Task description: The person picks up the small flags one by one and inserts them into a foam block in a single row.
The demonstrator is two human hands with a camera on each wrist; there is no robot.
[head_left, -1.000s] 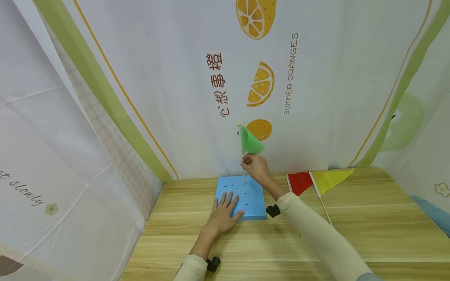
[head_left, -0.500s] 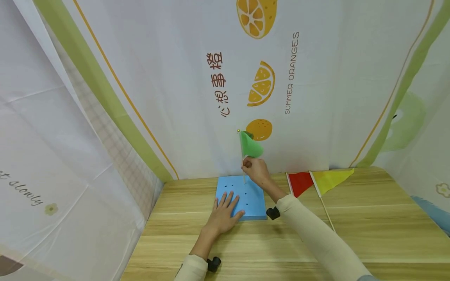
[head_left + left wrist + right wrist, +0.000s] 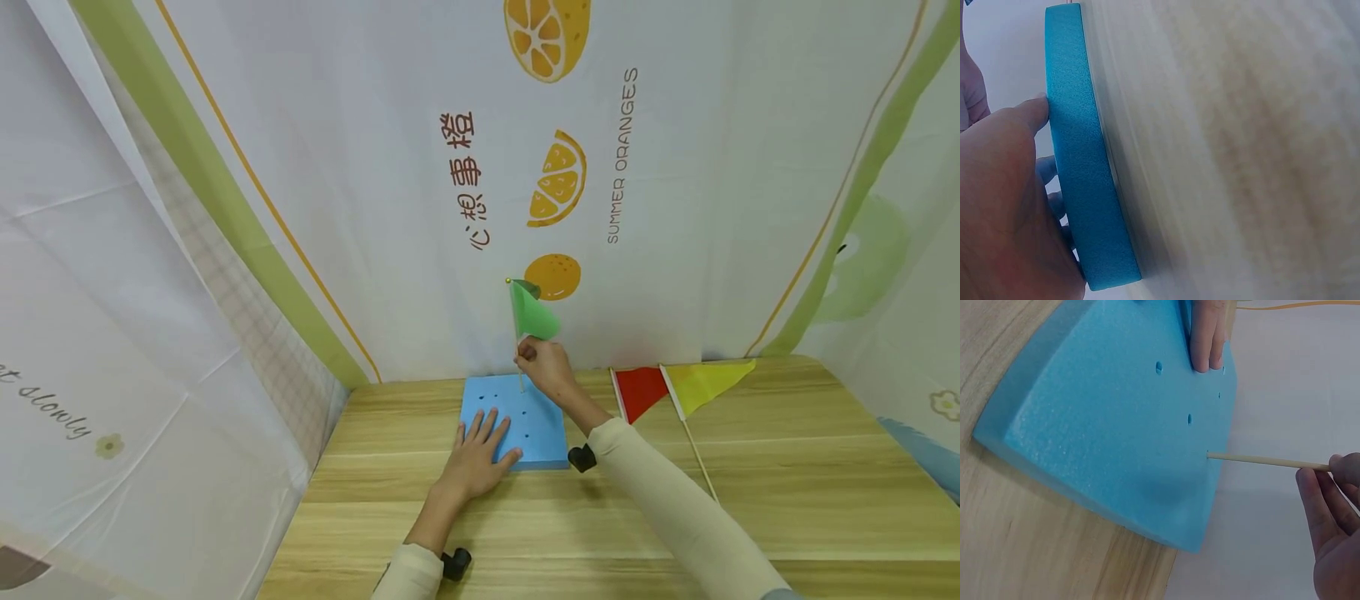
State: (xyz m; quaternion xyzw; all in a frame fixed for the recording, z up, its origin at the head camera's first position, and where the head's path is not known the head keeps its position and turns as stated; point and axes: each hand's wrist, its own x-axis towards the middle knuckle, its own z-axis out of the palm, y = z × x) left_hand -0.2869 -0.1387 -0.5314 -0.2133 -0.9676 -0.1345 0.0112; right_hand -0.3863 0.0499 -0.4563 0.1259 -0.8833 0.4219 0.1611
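Observation:
A blue foam block (image 3: 546, 446) with several small holes lies on the wooden table. My left hand (image 3: 474, 462) rests on its near left part, fingers spread and straight; in the left wrist view the thumb reaches along the block's top edge. Over the far part of the block, my right hand (image 3: 546, 365) pinches the wooden stick of a green flag (image 3: 532, 315) between thumb and fingers. The stick (image 3: 1260, 460) stands nearly upright, its lower end in a hole of the foam in the right wrist view. A gold bead tops the flag.
A red flag (image 3: 640, 393) and a yellow flag (image 3: 705, 388) lie on the table (image 3: 817, 467) right of the block, partly under the right sleeve (image 3: 675, 500). A white curtain (image 3: 375, 208) printed with oranges hangs right behind the table.
The right hand and the green flag have moved slightly down, the stick sinking a little into the foam. The left hand has stayed in place on the block.

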